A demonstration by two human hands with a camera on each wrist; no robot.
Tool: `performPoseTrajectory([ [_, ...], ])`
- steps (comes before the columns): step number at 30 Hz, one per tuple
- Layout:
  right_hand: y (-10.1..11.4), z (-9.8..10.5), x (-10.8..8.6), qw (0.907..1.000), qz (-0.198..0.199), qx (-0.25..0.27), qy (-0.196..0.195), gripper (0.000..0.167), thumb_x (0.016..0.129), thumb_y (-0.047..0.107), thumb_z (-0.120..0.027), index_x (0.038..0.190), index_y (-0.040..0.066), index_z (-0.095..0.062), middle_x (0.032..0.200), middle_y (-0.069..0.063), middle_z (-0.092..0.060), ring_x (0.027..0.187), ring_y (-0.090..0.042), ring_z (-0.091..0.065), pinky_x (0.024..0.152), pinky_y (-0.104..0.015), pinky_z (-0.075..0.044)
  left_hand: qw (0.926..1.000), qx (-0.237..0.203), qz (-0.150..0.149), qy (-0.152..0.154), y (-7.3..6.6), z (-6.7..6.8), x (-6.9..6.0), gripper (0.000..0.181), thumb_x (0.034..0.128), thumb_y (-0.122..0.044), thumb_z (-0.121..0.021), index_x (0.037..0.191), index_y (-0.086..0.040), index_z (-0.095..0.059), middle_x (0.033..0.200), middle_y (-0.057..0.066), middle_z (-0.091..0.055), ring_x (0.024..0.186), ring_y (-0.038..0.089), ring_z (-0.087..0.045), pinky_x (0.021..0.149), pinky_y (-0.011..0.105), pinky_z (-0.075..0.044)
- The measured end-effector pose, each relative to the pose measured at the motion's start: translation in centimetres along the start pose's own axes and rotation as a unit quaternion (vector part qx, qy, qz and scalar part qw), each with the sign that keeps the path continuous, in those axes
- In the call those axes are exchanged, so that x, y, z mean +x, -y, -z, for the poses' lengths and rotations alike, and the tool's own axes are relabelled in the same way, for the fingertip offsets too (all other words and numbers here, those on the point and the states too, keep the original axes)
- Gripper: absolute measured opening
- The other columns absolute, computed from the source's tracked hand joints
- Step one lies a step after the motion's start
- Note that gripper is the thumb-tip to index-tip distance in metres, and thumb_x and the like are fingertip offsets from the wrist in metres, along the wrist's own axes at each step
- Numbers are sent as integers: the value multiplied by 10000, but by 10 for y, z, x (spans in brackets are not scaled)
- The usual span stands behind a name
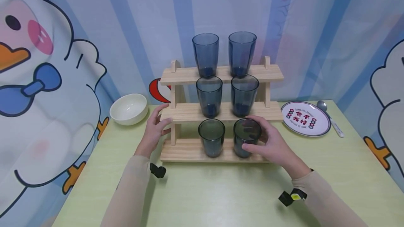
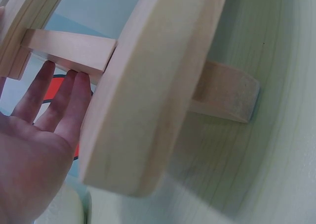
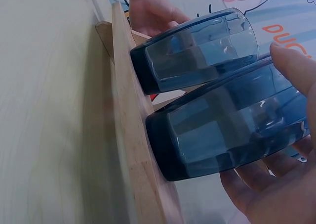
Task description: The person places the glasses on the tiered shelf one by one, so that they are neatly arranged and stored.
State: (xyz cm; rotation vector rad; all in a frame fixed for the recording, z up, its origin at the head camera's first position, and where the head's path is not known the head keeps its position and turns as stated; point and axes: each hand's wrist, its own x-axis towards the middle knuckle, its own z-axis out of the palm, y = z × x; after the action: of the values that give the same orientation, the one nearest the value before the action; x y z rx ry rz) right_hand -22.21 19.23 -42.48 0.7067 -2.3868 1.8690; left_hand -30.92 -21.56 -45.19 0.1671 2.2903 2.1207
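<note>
A three-tier wooden display rack carries several blue-grey tinted drinking glasses, two on each tier. At its left end my left hand holds the rack by the middle tier, thumb in front; in the left wrist view the fingers lie against the upright post. My right hand grips the bottom tier's right glass, its thumb across the front and the other fingers on the far side. That glass appears to stand on the shelf board, beside the bottom-left glass.
A white bowl sits left of the rack. To the right lie a printed plate and a spoon with a patterned handle. Behind the pale green table hangs a cartoon duck curtain, close to the rack's back.
</note>
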Motion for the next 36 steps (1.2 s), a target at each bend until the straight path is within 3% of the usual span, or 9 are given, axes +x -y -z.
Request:
performPoseTrajectory([
  [11,1,4,-1,9999,39,-34,96,823,871,23,-832,1579,131,-425,1451,-86,-575,1234,-201,-642,1030,-246,-520,10000,1,36,-29,0,0,0,597,1039,-203,-648,1585,-299,-425,1566,161,-464,1347,395,-538,1054,630,-507],
  [20,-2,15,-11,9995,-152,-272,-18,846,868,54,-841,1592,165,-417,1496,-96,-558,1299,-117,-593,1056,-212,-490,10000,27,48,-14,-1,0,0,601,1039,-196,-641,1588,-297,-419,1571,162,-459,1346,397,-537,1052,627,-509],
  [29,-9,27,-26,9996,19,-244,-153,779,899,-33,-777,1580,67,-411,1473,-127,-559,1301,-48,-574,1075,-245,-504,9999,34,81,63,1,2,1,608,1046,-225,-642,1599,-306,-402,1589,152,-445,1359,395,-529,1067,622,-499],
  [36,-7,45,-35,9986,183,-341,-367,712,948,-74,-699,1579,12,-381,1489,-211,-533,1319,-123,-592,1047,-212,-513,9993,201,187,237,-2,6,0,702,1036,-320,-673,1645,-349,-326,1651,103,-375,1416,379,-486,1060,625,-502],
])
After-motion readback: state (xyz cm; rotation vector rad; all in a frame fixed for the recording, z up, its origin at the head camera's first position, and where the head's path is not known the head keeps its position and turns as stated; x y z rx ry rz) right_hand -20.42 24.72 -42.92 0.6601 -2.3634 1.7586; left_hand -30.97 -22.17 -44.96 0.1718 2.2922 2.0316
